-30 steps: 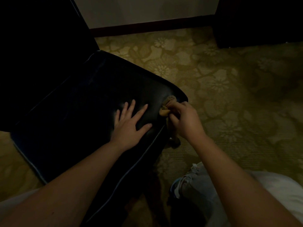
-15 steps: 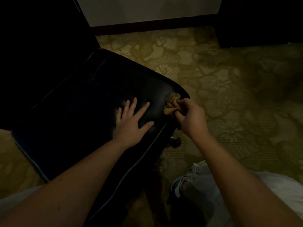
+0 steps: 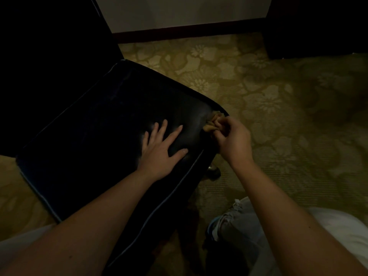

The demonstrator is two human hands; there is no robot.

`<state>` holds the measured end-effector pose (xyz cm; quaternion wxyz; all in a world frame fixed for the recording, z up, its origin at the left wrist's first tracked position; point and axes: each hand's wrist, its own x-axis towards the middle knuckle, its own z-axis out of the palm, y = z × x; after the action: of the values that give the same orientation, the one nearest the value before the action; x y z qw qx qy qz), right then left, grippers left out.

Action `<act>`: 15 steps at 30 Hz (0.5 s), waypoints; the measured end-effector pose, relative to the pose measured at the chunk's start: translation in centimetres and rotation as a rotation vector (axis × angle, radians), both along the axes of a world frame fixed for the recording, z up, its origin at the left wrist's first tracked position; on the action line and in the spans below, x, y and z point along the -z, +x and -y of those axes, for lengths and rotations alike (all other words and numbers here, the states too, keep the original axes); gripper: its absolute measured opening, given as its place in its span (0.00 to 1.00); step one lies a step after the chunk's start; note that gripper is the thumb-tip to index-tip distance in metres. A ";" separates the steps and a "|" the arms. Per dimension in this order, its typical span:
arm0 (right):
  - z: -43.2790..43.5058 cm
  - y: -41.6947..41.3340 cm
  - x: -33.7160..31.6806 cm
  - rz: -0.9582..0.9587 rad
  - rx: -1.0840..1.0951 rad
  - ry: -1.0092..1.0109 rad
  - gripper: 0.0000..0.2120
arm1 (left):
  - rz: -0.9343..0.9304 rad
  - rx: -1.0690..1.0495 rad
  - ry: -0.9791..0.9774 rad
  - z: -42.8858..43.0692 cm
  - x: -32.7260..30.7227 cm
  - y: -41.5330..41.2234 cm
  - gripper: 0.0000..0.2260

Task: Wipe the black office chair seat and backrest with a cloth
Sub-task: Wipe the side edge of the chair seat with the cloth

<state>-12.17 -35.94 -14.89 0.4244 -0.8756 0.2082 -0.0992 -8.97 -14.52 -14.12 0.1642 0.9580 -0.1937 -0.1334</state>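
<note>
Pinching cloth [image 3: 210, 126] at seat [image 3: 99, 136] corner w/ R hand [image 3: 234, 142] | L hand [image 3: 159, 154] flat on seat | cloth prob. bunched

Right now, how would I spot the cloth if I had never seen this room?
Find the black seat on the patterned carpet. At its rightmost corner the right hand pinches a small bunched cloth. It alone is tan and crumpled, set against the smooth dark seat.
</note>
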 end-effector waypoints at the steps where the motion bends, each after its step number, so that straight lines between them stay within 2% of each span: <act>1: 0.4 0.1 0.0 0.010 0.045 -0.003 0.10 | 0.005 0.002 -0.005 -0.1 0.0 0.0 0.30; 5: 0.5 -0.3 -0.1 -0.013 0.088 -0.069 0.12 | 0.011 0.019 -0.014 -0.4 0.2 -0.1 0.30; 12: -0.4 -0.7 -0.1 0.009 0.007 -0.004 0.14 | 0.025 0.024 -0.007 -0.5 0.3 -0.3 0.30; 15: -0.7 -0.8 -0.4 -0.005 -0.015 0.021 0.12 | 0.018 0.021 -0.016 -0.4 0.2 -0.3 0.30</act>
<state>-12.97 -35.22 -14.49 0.4336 -0.8729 0.2038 -0.0916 -9.24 -14.11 -14.30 0.1687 0.9557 -0.2062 -0.1249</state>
